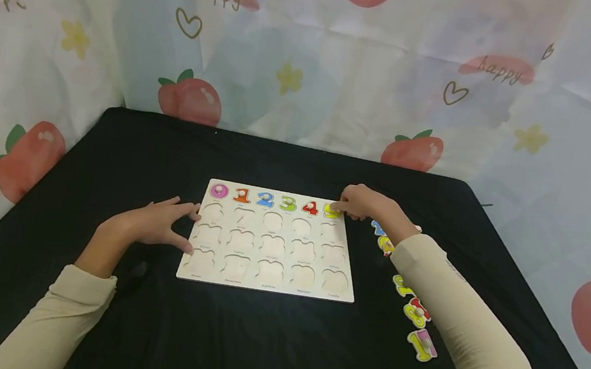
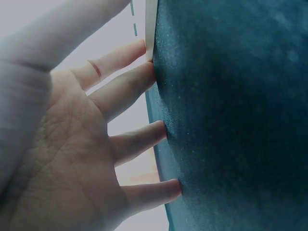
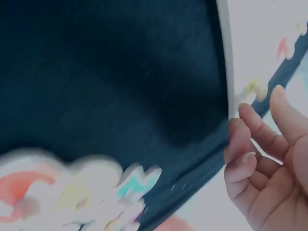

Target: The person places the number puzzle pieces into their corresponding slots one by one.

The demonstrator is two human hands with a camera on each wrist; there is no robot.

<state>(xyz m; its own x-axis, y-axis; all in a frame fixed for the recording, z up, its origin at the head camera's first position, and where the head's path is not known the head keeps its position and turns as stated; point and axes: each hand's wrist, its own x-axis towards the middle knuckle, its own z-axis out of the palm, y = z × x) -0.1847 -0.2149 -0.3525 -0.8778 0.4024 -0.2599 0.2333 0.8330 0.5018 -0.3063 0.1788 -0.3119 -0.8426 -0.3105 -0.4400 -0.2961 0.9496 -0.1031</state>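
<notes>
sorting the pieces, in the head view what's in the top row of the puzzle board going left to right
pink 0 → orange 1 → blue 2 → green 3 → red 4 → yellow piece under the right hand

Black-clothed table [image 1: 265, 341] with puzzle board [image 1: 271, 240], loose number pieces [image 1: 414, 304].

Black cloth on the counter [image 1: 265, 341], pale wood puzzle board [image 1: 266, 287] with pink 0 [image 1: 219, 190], orange 1 [image 1: 241, 195], blue 2 [image 1: 265, 199], green 3 [image 1: 287, 203], red 4 [image 1: 310, 207]. Backdrop curtain [image 1: 341, 79] is white with red strawberries, yellow flowers, hearts.
</notes>
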